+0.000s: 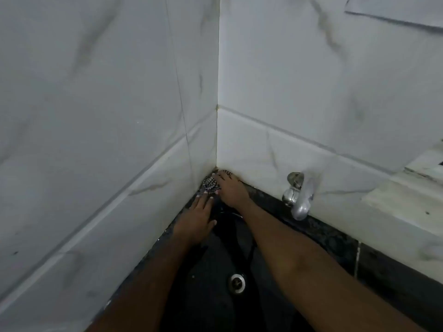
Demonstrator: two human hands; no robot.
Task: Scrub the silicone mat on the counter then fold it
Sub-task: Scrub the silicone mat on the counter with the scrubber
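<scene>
Your tabletop (323, 238) is dark speckled stone and runs into the corner where two white tiled walls (96, 116) meet. A black sink (215, 305) is set into it, with a round metal drain (237, 283). In the very corner a small checked cloth (209, 184) lies bunched on the stone. Your left hand (196, 218) lies flat at the cloth's near edge, and your right hand (230, 189) rests on the cloth.

Both bare forearms (299, 255) stretch forward (converging), left grip (199, 219) flat with straight fingers (203, 201), right grip (230, 189) palm-down, fingers spread.
</scene>
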